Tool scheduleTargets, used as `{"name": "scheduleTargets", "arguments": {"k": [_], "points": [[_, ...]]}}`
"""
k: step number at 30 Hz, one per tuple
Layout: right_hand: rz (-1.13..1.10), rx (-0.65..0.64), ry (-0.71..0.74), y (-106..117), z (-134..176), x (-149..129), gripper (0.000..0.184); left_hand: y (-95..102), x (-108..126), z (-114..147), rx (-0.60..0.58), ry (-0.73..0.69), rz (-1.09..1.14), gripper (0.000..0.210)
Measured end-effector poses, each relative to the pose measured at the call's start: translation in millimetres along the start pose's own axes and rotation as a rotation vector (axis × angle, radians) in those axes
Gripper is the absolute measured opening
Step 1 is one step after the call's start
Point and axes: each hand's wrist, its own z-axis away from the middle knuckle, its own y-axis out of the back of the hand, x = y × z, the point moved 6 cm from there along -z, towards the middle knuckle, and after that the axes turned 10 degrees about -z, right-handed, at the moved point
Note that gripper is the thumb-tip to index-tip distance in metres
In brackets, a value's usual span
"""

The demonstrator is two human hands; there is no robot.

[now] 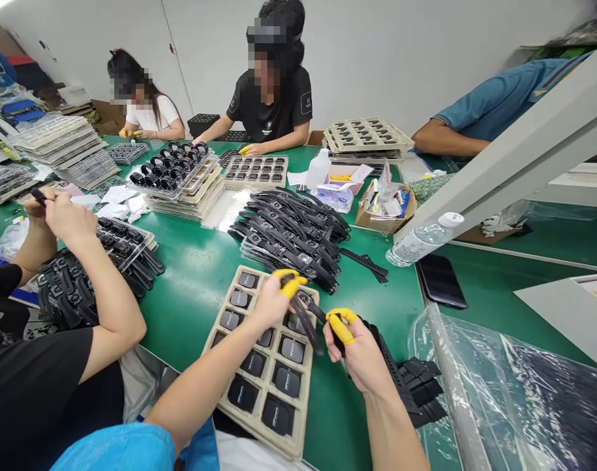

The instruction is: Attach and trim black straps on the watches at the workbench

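A white wall (pixel 376 52) backs the green tabletop (pixel 190 281); a beige moulded tray (pixel 305 392) holds square black pieces (pixel 287 381), apparently left to do; beyond lies a heap of black strapped watches (pixel 288 229), apparently done. The yellow-tipped left hand (pixel 272 302) and right hand (pixel 361 353) pinch one black watch's straps (pixel 306 325) above the tray's edge.

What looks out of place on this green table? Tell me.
A long black rubbery strap lies on the green table beside the layered heap of black-strapped watches, not stacked with them, so it looks stray. No clear spill or damage shows.
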Motion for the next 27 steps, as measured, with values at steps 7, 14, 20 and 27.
{"name": "scheduleTargets", "arguments": {"k": [7,14,20,27], "points": [[-0.073,-0.092,-0.11,-20,8,7,0.051,-43.6,3,32,-0.372,-0.446,-0.67,0.058],[-0.105,-0.114,-0.166,-13,7,8,0.051,-37.6,16,32,-0.456,-0.562,-0.723,0.058],[-0.106,-0.152,-0.171,-18,7,13,0.053,-37.7,16,34,-0.481,-0.562,-0.78,0.056],[-0.199,-0.095,-0.112,-19,6,11,0.046,-36.4,12,31,-0.456,-0.53,-0.78,0.056]]}}
